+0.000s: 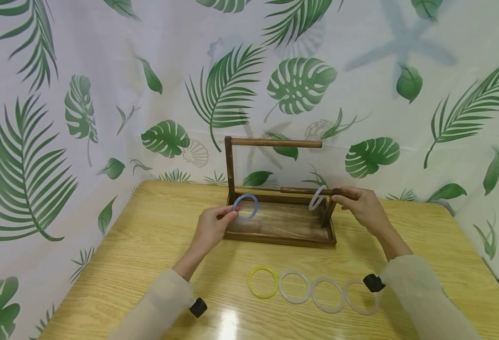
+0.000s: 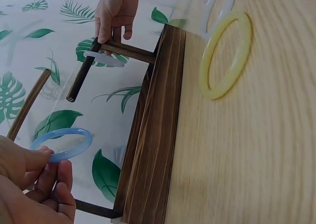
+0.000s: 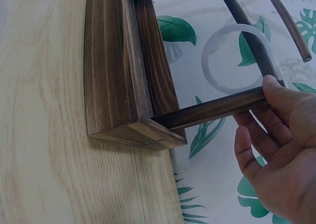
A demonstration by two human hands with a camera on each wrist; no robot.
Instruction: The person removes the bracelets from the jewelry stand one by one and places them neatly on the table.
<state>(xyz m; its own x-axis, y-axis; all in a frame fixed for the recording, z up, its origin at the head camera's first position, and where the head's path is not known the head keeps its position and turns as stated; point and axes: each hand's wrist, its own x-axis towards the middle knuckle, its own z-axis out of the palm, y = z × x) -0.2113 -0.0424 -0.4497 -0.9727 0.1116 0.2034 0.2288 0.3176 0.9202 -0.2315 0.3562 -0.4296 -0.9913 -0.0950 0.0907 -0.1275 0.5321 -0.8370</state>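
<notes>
Between thumb and fingers, my left hand (image 1: 210, 229) pinches a blue bangle (image 1: 256, 206), held over the left front of a dark wooden two-bar bangle stand (image 1: 279, 240). A pale, translucent bangle (image 3: 206, 61) hangs around the stand's lower bar (image 1: 294, 190), close to its post. There my right hand (image 1: 366, 208) grips the corner where bar and post (image 3: 212, 109) meet, thumb on top. In the head view the upper bar (image 1: 279, 142) carries nothing. The left wrist view shows the blue bangle (image 2: 69, 156) at the fingertips, not touching either bar.
A yellow bangle (image 1: 263, 297) and several pale bangles (image 1: 295, 302) lie in a row on the wooden table (image 1: 168, 302), in front of the stand. Behind it hangs a white cloth (image 1: 241, 28) printed with green leaves.
</notes>
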